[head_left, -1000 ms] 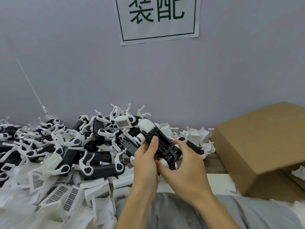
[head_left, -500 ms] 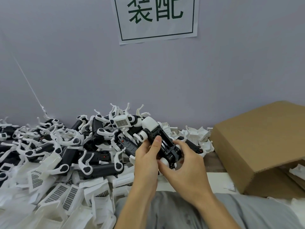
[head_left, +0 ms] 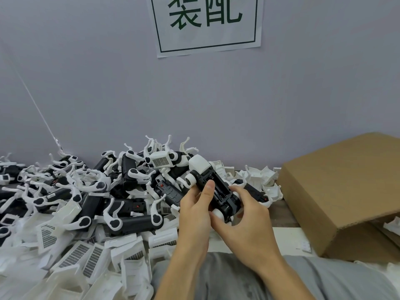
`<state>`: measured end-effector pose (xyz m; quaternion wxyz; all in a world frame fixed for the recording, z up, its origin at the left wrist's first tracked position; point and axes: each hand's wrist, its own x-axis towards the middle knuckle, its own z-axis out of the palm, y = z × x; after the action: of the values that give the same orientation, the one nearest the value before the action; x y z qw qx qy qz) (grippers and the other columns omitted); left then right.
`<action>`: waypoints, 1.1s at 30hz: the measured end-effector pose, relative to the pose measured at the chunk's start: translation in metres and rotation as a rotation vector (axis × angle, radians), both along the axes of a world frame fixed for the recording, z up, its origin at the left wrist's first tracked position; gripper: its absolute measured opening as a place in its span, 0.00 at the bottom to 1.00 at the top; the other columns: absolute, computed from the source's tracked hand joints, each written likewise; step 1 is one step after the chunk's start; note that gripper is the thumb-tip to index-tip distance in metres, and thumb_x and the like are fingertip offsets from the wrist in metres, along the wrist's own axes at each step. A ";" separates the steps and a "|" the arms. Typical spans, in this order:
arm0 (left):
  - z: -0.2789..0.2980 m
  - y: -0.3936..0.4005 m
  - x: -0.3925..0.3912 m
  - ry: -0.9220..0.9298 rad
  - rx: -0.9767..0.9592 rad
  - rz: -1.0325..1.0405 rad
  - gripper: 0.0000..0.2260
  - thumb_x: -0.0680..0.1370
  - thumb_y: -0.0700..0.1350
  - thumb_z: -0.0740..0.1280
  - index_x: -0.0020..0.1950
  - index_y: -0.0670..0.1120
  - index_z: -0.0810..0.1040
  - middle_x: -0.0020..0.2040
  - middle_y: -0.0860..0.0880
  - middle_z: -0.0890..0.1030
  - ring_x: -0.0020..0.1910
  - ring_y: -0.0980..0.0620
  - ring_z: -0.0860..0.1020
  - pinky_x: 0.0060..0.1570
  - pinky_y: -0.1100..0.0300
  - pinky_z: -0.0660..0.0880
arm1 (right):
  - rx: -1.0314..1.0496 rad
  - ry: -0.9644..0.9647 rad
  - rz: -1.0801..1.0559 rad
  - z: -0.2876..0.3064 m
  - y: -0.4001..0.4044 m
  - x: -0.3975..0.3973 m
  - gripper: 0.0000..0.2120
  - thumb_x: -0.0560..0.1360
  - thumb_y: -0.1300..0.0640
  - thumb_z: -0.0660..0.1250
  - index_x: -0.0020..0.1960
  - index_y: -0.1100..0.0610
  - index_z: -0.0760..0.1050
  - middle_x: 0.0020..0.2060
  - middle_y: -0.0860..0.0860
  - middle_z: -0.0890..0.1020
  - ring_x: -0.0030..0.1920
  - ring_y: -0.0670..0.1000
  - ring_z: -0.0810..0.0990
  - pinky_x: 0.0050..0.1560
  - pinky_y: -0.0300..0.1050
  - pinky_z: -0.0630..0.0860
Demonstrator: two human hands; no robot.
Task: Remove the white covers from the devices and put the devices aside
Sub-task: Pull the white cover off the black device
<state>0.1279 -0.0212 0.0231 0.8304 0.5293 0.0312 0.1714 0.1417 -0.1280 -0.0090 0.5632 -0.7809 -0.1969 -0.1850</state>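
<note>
I hold one black device with white round joints tilted in front of me, above the table edge. A white cover sits on its far upper end. My left hand grips the device from the left, thumb pressed on its dark top face. My right hand grips the near lower end from the right, fingers curled round a white joint. A heap of black devices with white legs lies to the left.
Loose white covers with grilles pile at the lower left. More white shells lie behind my hands. A brown cardboard box stands at the right against the grey wall. A paper sign hangs above.
Both hands have kept their hold and shifted the device slightly up and right; the left thumb has slid a little along its top face.
</note>
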 end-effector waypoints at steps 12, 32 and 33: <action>-0.003 -0.001 0.002 0.016 0.003 0.005 0.10 0.79 0.46 0.67 0.54 0.42 0.83 0.52 0.41 0.86 0.53 0.44 0.85 0.62 0.43 0.78 | -0.005 -0.028 -0.010 -0.001 0.000 0.000 0.25 0.66 0.39 0.75 0.60 0.42 0.74 0.46 0.40 0.83 0.46 0.43 0.82 0.45 0.37 0.77; -0.003 -0.001 0.003 0.013 0.007 0.021 0.07 0.81 0.45 0.66 0.53 0.46 0.84 0.51 0.44 0.87 0.52 0.48 0.85 0.58 0.47 0.79 | -0.028 -0.068 -0.012 0.005 0.001 -0.001 0.22 0.66 0.39 0.74 0.58 0.41 0.77 0.44 0.38 0.84 0.45 0.42 0.83 0.42 0.33 0.76; -0.004 -0.001 0.003 0.012 0.009 0.017 0.07 0.81 0.45 0.66 0.53 0.47 0.84 0.51 0.45 0.87 0.52 0.49 0.85 0.57 0.48 0.79 | -0.024 -0.062 -0.007 0.005 0.001 -0.001 0.22 0.65 0.39 0.74 0.58 0.41 0.77 0.45 0.38 0.84 0.46 0.42 0.83 0.43 0.33 0.76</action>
<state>0.1308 -0.0222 0.0193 0.8262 0.5339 0.0399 0.1755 0.1411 -0.1274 -0.0044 0.5468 -0.7822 -0.2138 -0.2084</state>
